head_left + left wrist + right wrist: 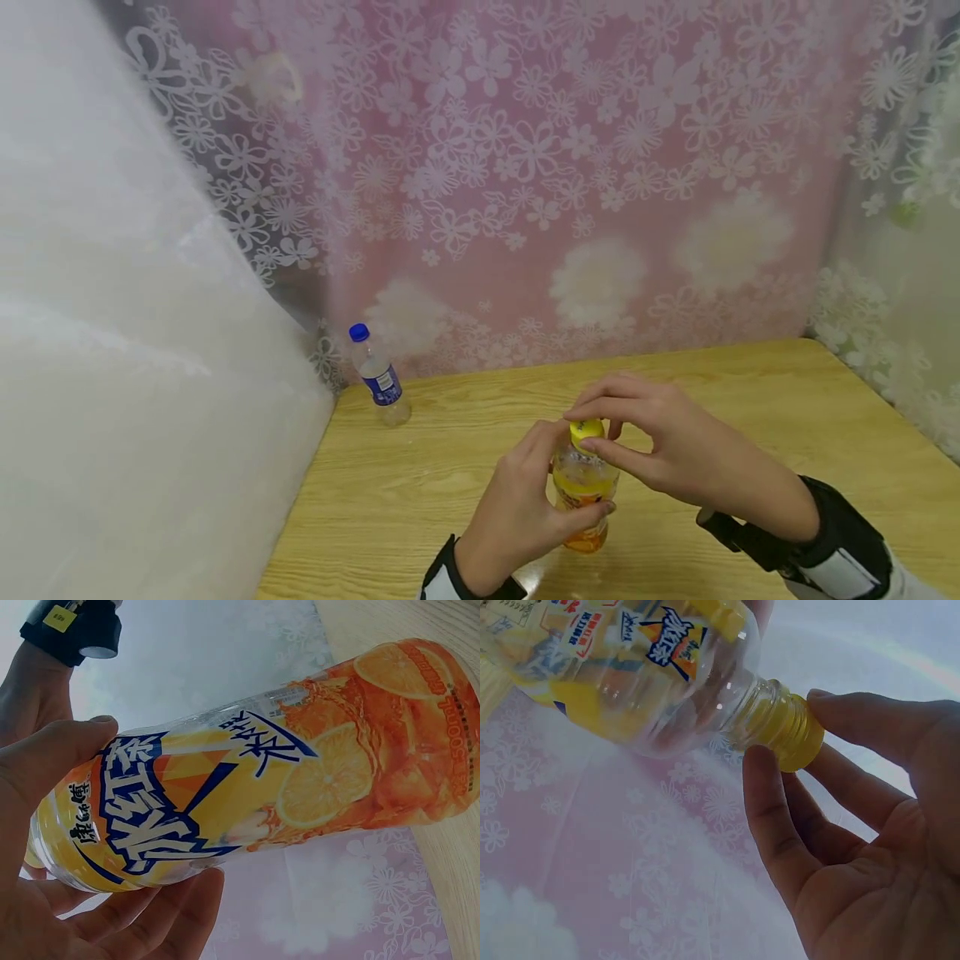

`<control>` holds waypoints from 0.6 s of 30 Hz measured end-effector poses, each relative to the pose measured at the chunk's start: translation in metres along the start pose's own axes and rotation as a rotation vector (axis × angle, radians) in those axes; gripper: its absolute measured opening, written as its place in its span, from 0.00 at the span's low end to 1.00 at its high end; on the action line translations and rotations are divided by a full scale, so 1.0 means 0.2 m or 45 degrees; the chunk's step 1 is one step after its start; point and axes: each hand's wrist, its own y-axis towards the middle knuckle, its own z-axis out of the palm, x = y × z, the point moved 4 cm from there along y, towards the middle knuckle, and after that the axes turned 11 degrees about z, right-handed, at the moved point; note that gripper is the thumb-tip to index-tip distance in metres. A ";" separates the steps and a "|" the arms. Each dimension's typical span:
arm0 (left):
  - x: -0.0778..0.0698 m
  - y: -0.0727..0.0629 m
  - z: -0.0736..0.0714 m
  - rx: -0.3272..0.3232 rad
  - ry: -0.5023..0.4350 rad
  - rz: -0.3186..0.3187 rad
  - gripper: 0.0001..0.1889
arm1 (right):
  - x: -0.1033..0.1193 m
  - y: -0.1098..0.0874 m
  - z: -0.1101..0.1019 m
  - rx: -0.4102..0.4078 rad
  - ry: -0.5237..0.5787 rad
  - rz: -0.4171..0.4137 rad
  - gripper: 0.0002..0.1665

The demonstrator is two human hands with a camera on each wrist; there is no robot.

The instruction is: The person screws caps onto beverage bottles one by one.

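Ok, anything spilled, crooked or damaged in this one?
Nothing stands out: the left hand grips the orange-labelled bottle, right hand pinches its yellow cap, the blue-capped bottle stands farther back, and no spill shows on the table.

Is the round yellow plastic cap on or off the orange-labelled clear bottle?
On: the yellow cap tops the bottle, pinched by the right hand. Whether it's loosened, cannot tell.

- Right band (842, 515): black, worn on wrist; whitish panel (843, 575) with dark edging set into it.
- Stubby dark cylinder (717, 527) mounted on right band; round greyish end shown in left wrist view.
- Yellow label (59, 618) stuck beside it; dark print too small to be read.
- Left band (451, 557): black too, pale patch (437, 588) included.
- Pale sleeve (913, 585) seen behind right band.
- Fingers (769, 806) left bare.
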 end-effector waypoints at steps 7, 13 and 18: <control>0.00 0.00 0.00 -0.006 -0.001 -0.011 0.42 | -0.02 -0.01 0.00 -0.016 -0.011 0.072 0.20; 0.00 0.00 0.00 -0.012 0.000 -0.004 0.41 | -0.01 0.00 0.01 -0.010 -0.058 0.017 0.23; 0.00 0.00 0.00 -0.019 -0.007 0.005 0.42 | -0.01 0.00 0.00 0.000 -0.065 -0.057 0.26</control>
